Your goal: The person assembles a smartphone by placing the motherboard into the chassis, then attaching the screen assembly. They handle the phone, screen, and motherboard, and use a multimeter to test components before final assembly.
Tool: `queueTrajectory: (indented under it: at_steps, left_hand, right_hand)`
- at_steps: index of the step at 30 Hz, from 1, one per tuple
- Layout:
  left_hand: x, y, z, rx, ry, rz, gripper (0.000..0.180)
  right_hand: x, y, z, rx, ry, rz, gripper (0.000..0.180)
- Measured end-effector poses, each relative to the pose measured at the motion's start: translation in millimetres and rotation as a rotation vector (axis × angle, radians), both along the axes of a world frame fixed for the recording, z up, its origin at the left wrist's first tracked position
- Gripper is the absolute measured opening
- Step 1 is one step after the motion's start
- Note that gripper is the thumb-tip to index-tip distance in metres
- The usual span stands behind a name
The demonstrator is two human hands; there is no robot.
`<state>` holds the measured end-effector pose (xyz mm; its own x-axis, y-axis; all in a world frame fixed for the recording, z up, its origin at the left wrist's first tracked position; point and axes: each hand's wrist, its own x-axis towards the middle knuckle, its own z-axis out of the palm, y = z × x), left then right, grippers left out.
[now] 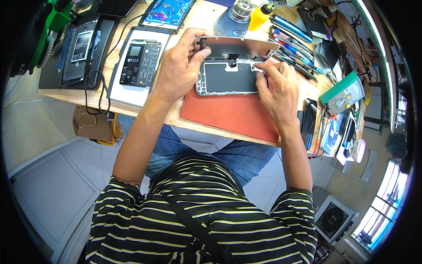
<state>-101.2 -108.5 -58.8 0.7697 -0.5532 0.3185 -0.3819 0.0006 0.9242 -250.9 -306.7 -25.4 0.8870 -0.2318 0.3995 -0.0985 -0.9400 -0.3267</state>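
Note:
An opened phone body (226,78) lies on a red mat (233,115) on the wooden bench. Its screen panel (237,47) is lifted up and tilted back from the far edge, still joined to the body. My left hand (180,66) grips the left end of the screen panel, thumb and fingers pinching its corner. My right hand (278,90) rests on the right side of the phone body, with fingertips pressing at the top right corner where the panel's flex meets the frame.
A black device on a white tray (138,64) with a cable sits to the left. Behind are a grey ribbed cup (233,21), a yellow bottle (259,16) and several pens and tools (294,44). A green multimeter (345,93) and a dark phone (309,119) lie right.

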Motion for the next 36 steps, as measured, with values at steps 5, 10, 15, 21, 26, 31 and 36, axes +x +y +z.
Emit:
queueTrajectory:
  at_steps: [5,10,15,21,26,31,36]
  left_hand:
    - [0,-1,1,-0.009,0.027,-0.006,0.031]
    - [-1,0,2,0.012,0.045,-0.009,0.031]
    - [0,-2,-1,-0.026,-0.043,0.027,0.030]
    - [1,-2,-1,-0.002,-0.010,0.015,0.030]
    - [1,-1,1,0.069,0.023,0.021,0.032]
    - [0,2,0,0.051,0.020,0.017,0.033]
    - [2,-1,-2,0.065,0.008,0.019,0.033]
  right_hand:
    - [-1,2,-1,0.003,0.033,0.008,0.024]
    - [-1,3,-3,-0.008,0.064,0.000,0.024]
    - [-1,2,-2,0.091,0.119,-0.006,0.026]
    - [3,-2,3,0.083,0.176,-0.013,0.025]
    - [8,-5,7,-0.029,0.162,0.010,0.024]
    - [0,20,4,0.018,0.078,-0.108,0.021]
    - [-20,58,9,0.055,0.112,0.081,0.026]
